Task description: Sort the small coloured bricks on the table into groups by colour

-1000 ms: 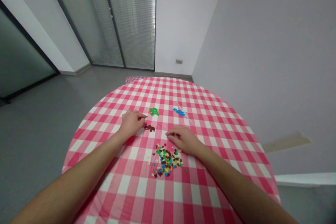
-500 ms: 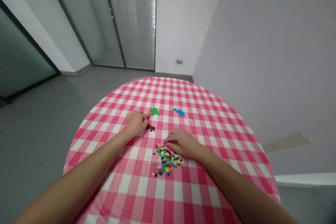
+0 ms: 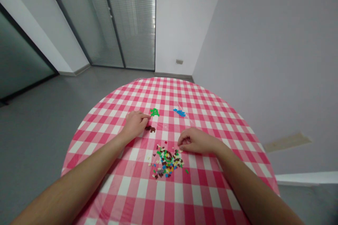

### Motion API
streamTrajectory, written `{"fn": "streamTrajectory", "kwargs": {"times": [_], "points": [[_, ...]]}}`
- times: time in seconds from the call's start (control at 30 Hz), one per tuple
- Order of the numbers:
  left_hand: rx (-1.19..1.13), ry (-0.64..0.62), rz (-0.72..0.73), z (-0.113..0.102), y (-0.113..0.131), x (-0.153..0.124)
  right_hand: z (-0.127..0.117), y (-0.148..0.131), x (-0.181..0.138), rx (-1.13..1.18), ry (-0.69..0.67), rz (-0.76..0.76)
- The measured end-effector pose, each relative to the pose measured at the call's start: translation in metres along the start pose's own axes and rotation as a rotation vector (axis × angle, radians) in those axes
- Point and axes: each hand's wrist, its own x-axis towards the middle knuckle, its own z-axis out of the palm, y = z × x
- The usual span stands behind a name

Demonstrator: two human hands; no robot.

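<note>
My left hand [image 3: 135, 123] rests on the cloth at the left, its index finger stretched out beside a small cluster of green toy bricks [image 3: 154, 112]. Dark brown bricks [image 3: 151, 129] lie just right of and below its fingers, partly covered by them. At the right edge of a mixed heap of small toy bricks [image 3: 167, 161], my right hand [image 3: 194, 141] has its fingers curled and thumb and fingertips close together. Whatever those fingertips might hold is too small to make out. A single red brick [image 3: 166, 142] sits at the heap's far side.
Blue bricks [image 3: 180, 113] form a cluster farther back, right of the green ones. A red-and-white checked tablecloth [image 3: 132, 190] covers the round table. A wall stands to the right, and glass partitions [image 3: 129, 21] rise behind.
My right hand has moved right, from above the heap to its right edge, uncovering bricks there and the lone red one. My left hand stays nearly in place.
</note>
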Motion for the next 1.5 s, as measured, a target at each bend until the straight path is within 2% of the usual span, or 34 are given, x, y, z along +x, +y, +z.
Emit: {"fn": "streamTrajectory", "kwargs": {"times": [0.27,0.4,0.53,0.63,0.7,0.9,1.23,1.5], "points": [[-0.164,-0.012,0.068,-0.01,0.011,-0.006,-0.001,0.002,-0.002,-0.025,-0.066,0.033],[-0.348,-0.083,0.259,-0.017,0.019,-0.014,-0.001,0.002,-0.003,-0.04,-0.105,0.026],[-0.44,-0.265,0.519,-0.026,0.029,-0.023,0.003,-0.005,0.0,-0.029,-0.122,-0.031],[-0.473,-0.45,0.603,-0.033,0.038,-0.029,0.012,-0.013,0.005,-0.001,-0.031,-0.087],[-0.464,-0.521,0.635,-0.036,0.042,-0.033,0.021,-0.017,0.009,-0.012,0.018,-0.129],[-0.347,-0.57,0.696,-0.034,0.049,-0.036,0.034,-0.02,0.014,-0.031,0.044,-0.187],[-0.295,-0.533,0.65,-0.027,0.05,-0.038,0.028,-0.021,0.013,-0.031,0.066,-0.137],[-0.318,-0.52,0.641,-0.025,0.049,-0.038,0.017,-0.016,0.006,-0.051,0.0,-0.118]]}}
